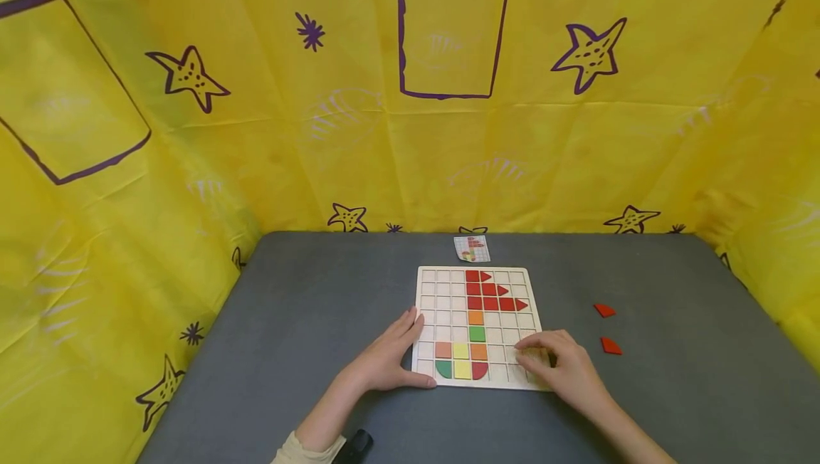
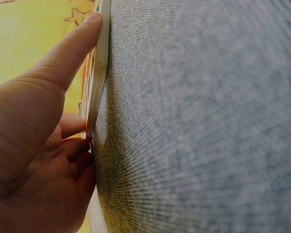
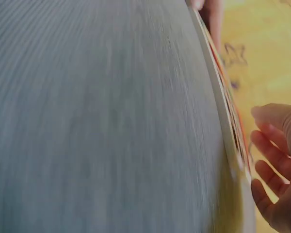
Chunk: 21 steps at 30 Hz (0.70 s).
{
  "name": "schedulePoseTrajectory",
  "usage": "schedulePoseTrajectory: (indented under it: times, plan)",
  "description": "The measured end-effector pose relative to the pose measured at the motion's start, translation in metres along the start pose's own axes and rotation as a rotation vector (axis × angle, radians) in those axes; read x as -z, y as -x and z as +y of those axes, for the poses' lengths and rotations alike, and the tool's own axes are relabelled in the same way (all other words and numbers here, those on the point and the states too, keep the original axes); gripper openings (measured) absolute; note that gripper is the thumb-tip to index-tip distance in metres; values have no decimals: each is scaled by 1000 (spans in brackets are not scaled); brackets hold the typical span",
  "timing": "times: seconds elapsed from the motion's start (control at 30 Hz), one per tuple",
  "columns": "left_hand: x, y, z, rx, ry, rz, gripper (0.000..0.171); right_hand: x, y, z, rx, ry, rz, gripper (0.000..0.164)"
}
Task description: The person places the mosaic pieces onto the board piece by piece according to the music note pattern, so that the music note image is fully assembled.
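Observation:
A pale wooden grid board (image 1: 442, 302) lies on the table. Along its left edge rests my left hand (image 1: 389, 359), fingers nearly straight at the side and thumb by the front corner; in the left wrist view the thumb tip (image 2: 93, 22) touches the board's rim. Over the right part of the board hovers my right hand (image 1: 564, 366), its fingers loosely bent; the right wrist view shows a gap between thumb and fingers with nothing in it. On the board lie red squares and triangles (image 1: 490, 304), a green square (image 1: 477, 334), yellow squares (image 1: 462, 359) and a green quarter-round (image 1: 444, 368).
Two red quarter-round pieces (image 1: 611, 345) lie on the grey table (image 1: 320, 307) to the right of the board. Behind the board is a small picture card (image 1: 472, 248) with a coloured grid pattern. Yellow patterned cloth (image 1: 359, 165) hangs at the back and sides.

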<state>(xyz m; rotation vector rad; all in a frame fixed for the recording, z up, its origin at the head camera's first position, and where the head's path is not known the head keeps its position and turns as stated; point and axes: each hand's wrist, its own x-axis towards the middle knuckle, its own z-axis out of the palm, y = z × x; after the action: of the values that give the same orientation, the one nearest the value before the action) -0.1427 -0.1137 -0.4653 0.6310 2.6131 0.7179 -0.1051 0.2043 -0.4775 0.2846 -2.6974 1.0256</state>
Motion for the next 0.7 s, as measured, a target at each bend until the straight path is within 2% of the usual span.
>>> schedulePoseTrajectory:
  times: [0.1,0.37,0.7]
  plan:
    - [0,0,0,4,1,-1,110,15,4,16,-44,50,27,20]
    - [0,0,-1,-3,1,2,110,54,14,55,-74,154,116,23]
    - [0,-1,-1,-4,-4,2,110,74,19,76,-143,191,114,27]
